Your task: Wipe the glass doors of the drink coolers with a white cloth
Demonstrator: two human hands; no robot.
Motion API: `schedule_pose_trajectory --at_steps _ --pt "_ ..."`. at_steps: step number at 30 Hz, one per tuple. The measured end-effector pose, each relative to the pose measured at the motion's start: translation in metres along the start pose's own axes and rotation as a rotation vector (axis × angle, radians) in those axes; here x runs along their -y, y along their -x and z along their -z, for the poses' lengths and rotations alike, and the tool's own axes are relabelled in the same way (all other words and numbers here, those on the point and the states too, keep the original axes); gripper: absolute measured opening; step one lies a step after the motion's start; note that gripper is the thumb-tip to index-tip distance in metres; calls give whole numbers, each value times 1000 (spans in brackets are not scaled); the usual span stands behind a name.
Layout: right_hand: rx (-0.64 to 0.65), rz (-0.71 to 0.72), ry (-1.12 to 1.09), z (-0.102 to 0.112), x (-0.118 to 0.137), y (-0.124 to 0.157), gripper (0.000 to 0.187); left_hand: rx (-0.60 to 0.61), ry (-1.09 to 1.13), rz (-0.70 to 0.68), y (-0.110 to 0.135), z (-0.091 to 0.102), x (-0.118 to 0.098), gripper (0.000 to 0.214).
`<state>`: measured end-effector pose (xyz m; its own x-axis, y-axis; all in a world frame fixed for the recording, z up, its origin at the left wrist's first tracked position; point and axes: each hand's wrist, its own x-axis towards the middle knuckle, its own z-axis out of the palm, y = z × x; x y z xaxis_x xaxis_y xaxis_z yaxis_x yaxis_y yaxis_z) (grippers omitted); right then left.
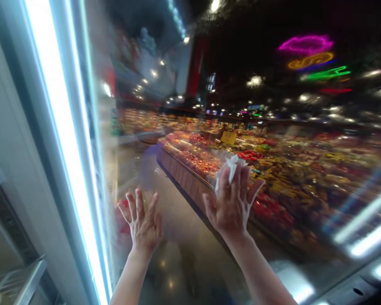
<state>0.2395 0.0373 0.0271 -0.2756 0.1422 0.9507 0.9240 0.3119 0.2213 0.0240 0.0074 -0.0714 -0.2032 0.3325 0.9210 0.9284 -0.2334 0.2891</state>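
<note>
Bright LED strip [62, 140] runs down the left side. Pink, yellow and green neon signs [306, 44] upper right. Blurred produce display [190, 159] mid-frame, yellow sign [228, 137] above it. Wire shelf [22, 279] lower left. Light bars [368, 241] lower right.

Supermkt: produce displays [193, 159], fridge door [93, 127].

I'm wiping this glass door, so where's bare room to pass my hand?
The glass is bare above both hands and right of the right hand, which presses a white cloth. A narrower strip lies between it and the left hand. Tightest: between the left hand and the lit frame.
</note>
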Motion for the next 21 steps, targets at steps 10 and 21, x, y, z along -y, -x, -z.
schedule_pose_trajectory --at_steps 10,21 --pt "183 768 -155 -8 9 24 74 -1 14 108 8 0 16 67" --pt "167 885 -41 -7 10 -6 97 -42 -5 35 -54 17 0 61"
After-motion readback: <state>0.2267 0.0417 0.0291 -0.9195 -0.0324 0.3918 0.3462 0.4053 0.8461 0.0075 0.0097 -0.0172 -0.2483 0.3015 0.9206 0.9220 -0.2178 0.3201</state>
